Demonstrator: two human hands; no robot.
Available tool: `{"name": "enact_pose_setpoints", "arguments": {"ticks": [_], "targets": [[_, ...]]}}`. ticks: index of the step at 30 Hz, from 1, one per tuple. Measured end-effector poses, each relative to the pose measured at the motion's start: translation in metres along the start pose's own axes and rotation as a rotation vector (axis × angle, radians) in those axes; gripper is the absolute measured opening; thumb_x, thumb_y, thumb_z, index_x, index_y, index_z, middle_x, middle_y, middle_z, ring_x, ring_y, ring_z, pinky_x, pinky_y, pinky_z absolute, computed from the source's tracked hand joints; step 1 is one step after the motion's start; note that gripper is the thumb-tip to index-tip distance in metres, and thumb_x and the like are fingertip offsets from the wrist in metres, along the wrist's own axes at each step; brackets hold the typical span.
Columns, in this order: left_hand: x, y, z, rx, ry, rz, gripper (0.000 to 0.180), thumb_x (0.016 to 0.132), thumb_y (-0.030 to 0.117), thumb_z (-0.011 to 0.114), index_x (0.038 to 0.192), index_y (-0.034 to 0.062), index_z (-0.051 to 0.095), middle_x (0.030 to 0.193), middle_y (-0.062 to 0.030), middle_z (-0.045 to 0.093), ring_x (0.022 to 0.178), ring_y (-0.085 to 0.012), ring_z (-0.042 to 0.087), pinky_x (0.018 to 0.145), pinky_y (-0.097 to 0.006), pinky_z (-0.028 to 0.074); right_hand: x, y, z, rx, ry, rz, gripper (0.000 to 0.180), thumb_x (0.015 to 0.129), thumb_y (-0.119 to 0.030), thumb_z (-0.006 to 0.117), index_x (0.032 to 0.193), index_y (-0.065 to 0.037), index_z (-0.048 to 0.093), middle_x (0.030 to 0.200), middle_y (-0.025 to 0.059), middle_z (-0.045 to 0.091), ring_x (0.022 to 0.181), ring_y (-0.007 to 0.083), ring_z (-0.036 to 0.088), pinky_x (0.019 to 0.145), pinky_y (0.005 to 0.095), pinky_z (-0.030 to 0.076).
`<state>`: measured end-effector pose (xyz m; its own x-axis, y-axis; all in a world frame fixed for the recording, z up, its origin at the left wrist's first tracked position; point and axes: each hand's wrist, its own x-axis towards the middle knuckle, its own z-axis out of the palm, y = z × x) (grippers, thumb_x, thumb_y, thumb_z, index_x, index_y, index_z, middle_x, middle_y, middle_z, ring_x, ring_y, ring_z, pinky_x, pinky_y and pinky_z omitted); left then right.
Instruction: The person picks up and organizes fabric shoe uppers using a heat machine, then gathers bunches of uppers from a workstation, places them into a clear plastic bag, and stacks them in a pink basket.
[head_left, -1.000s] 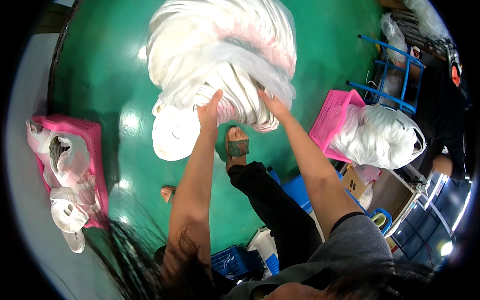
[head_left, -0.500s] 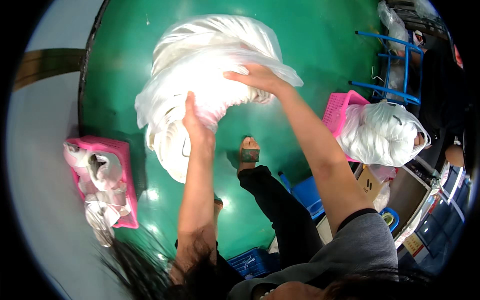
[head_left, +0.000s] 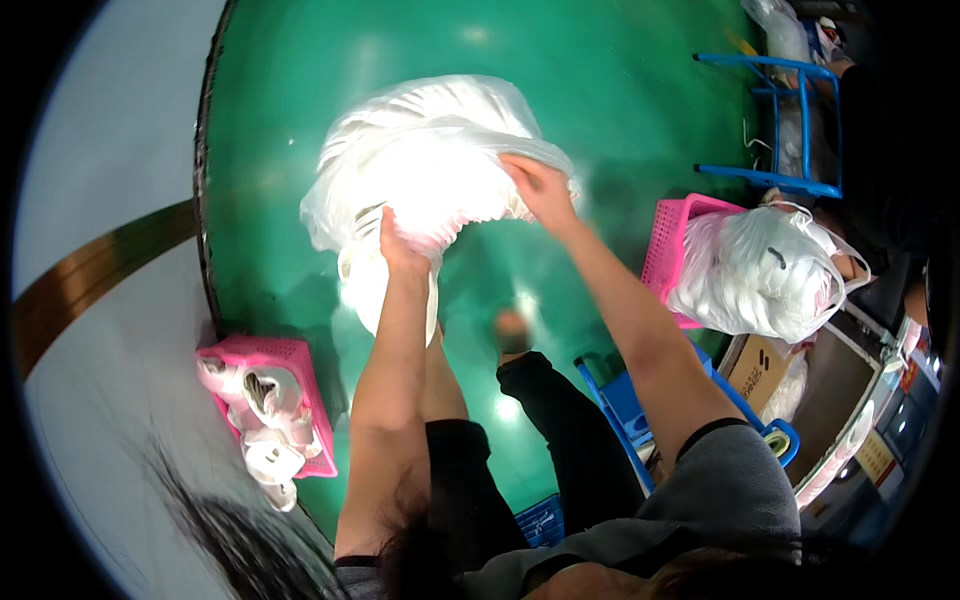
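Observation:
A thick, curved bundle of white layered pieces in a clear plastic bag (head_left: 430, 130) is held out in front of me above the green floor. Glare washes out its middle, and the kind of pieces cannot be made out. My left hand (head_left: 405, 252) grips the bundle's near left end, thumb up, the other fingers hidden behind it. At the right end, my right hand (head_left: 543, 192) has its fingers closed on the bag's edge.
On the left by the grey wall, a pink basket (head_left: 318, 410) holds white and pinkish pieces. Right of me stands another pink basket (head_left: 665, 245) with a stuffed clear bag (head_left: 765, 270). Beyond are a blue metal frame (head_left: 806, 125), a blue stool (head_left: 625, 395) and a cardboard box (head_left: 757, 375).
The bundle and both hands have come lower in the view. My right hand has changed its hold at the bag's edge. My feet have shifted, and the surroundings have moved in view.

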<state>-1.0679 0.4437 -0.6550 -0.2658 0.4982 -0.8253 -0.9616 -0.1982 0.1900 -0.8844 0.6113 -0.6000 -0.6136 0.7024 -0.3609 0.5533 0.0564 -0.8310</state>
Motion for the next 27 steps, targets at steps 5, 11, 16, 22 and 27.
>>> {"name": "enact_pose_setpoints", "arguments": {"ticks": [5,11,16,22,27], "targets": [[0.020,0.003,0.014,0.098,-0.033,-0.039,0.062,0.090,0.045,0.044,0.135,0.0020,0.038,0.137,-0.0178,0.042,0.126,-0.0368,0.039,0.106,-0.052,0.030,-0.006,0.048,-0.002,-0.093,0.849,0.149,0.046,0.084,-0.021,0.064,0.125,-0.004,0.053,0.122,0.0158,0.057,0.109,0.0268,0.055,0.092,0.0317,0.044],[0.005,0.004,0.052,0.116,0.114,-0.127,0.056,0.092,0.043,0.039,0.131,0.0029,0.043,0.135,-0.0177,0.044,0.125,-0.0361,0.041,0.105,-0.054,0.031,0.024,0.081,-0.035,0.103,0.514,0.387,0.043,0.079,-0.016,0.064,0.120,-0.008,0.057,0.105,0.0129,0.064,0.094,0.0263,0.062,0.082,0.0331,0.047],[0.017,0.009,0.049,0.178,0.137,-0.162,0.059,0.092,0.043,0.039,0.133,0.0008,0.040,0.135,-0.0183,0.043,0.124,-0.0376,0.042,0.104,-0.053,0.032,-0.005,0.092,-0.025,0.346,0.520,0.358,0.042,0.075,0.002,0.059,0.117,-0.002,0.055,0.108,0.0124,0.062,0.097,0.0196,0.059,0.086,0.0294,0.045],[0.024,0.004,0.060,0.239,0.169,-0.157,0.055,0.092,0.041,0.040,0.131,0.0017,0.042,0.132,-0.0182,0.046,0.122,-0.0370,0.043,0.103,-0.053,0.033,-0.033,0.106,-0.047,0.098,0.298,0.258,0.051,0.073,0.007,0.060,0.122,-0.004,0.049,0.101,0.0085,0.060,0.091,0.0154,0.058,0.081,0.0279,0.047],[0.015,0.008,0.082,0.174,0.204,-0.192,0.050,0.092,0.037,0.043,0.128,0.0035,0.046,0.130,-0.0160,0.050,0.120,-0.0350,0.046,0.103,-0.050,0.034,-0.052,0.122,0.016,0.363,0.758,0.287,0.042,0.080,-0.001,0.061,0.121,-0.003,0.053,0.098,0.0059,0.060,0.086,0.0133,0.057,0.078,0.0269,0.047]]}}
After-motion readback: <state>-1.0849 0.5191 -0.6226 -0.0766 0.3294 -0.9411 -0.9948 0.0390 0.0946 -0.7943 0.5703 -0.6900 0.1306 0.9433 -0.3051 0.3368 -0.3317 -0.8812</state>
